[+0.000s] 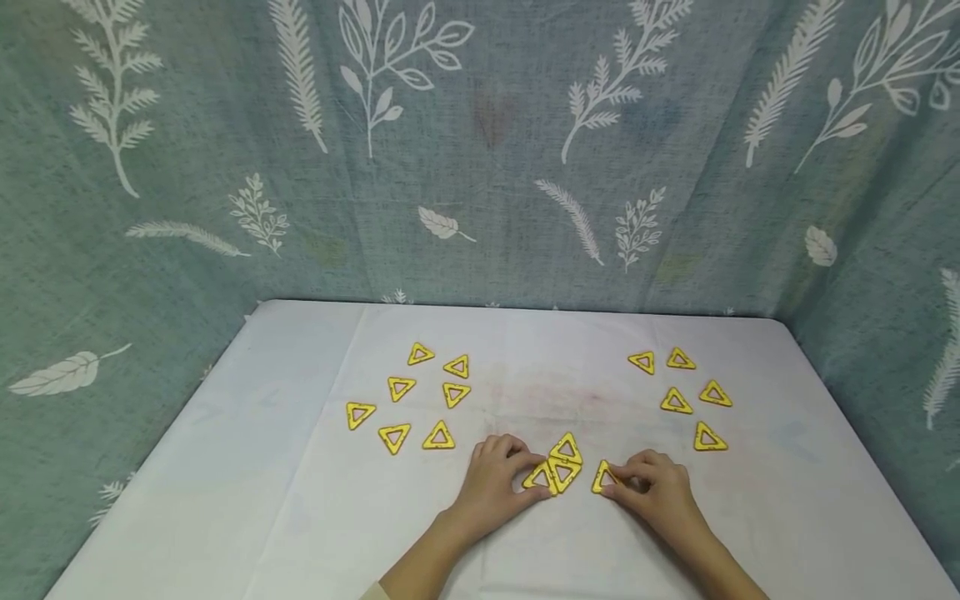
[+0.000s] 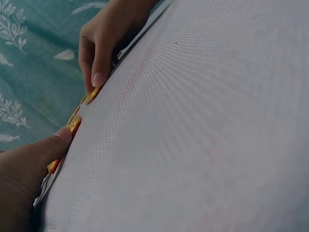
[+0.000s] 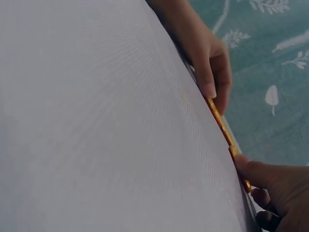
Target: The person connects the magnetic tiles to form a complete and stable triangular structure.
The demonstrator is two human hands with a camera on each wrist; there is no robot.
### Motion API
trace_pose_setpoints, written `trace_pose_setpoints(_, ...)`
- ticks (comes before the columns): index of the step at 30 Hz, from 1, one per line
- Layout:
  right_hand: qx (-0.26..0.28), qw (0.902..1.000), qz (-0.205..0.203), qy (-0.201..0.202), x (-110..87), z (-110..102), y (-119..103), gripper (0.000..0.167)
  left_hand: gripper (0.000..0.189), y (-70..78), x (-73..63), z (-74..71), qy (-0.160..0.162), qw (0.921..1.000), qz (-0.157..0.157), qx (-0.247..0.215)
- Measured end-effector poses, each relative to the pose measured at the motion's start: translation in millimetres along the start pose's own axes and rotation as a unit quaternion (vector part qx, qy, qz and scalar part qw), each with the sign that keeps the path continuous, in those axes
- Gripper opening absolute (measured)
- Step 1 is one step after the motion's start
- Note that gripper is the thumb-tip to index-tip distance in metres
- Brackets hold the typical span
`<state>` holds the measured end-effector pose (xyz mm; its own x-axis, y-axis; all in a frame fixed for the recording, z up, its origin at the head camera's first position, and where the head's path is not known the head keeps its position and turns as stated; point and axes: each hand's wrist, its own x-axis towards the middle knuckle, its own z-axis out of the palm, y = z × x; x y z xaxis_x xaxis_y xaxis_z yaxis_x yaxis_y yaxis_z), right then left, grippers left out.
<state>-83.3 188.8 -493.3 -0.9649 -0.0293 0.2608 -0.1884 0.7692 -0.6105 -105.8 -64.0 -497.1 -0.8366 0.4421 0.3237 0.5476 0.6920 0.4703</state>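
Near the front middle of the table, three yellow triangle frames lie edge to edge in a small group. My left hand (image 1: 495,483) holds the group's left triangle (image 1: 529,478), fingertips at its top and thumb at its lower edge. Beside it are the upper triangle (image 1: 566,458) and the inverted middle triangle (image 1: 574,473). A short gap to the right, my right hand (image 1: 658,490) pinches another yellow triangle (image 1: 598,482) between thumb and fingers. In the right wrist view, the right thumb presses a yellow piece (image 3: 247,185) seen edge-on, low at the tabletop.
Several loose yellow triangles, among them one triangle (image 1: 438,445), lie scattered at the left. More lie at the right, including a triangle (image 1: 709,447). A white cloth (image 1: 300,533) covers the table, and a leaf-patterned green curtain (image 1: 480,167) hangs behind and at both sides.
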Motion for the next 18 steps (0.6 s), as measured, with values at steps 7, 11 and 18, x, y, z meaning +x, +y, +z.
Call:
trace_pose_setpoints(7,0.015,0.9989,-0.038,0.024,1.6,8.6,-8.9,0.028,0.042,1.3,-0.1,-1.0,0.014,0.9999,0.004,0.005)
trace_pose_setpoints(11,0.016,0.9984,-0.048,0.025,1.7,13.1,-13.0,0.027,0.042,1.1,-0.2,-0.6,0.023,0.9997,0.009,0.009)
trace_pose_setpoints(18,0.018,0.9951,-0.087,0.044,1.0,20.0,-18.3,0.028,0.043,0.4,-0.2,0.8,0.039,0.9989,0.019,0.015)
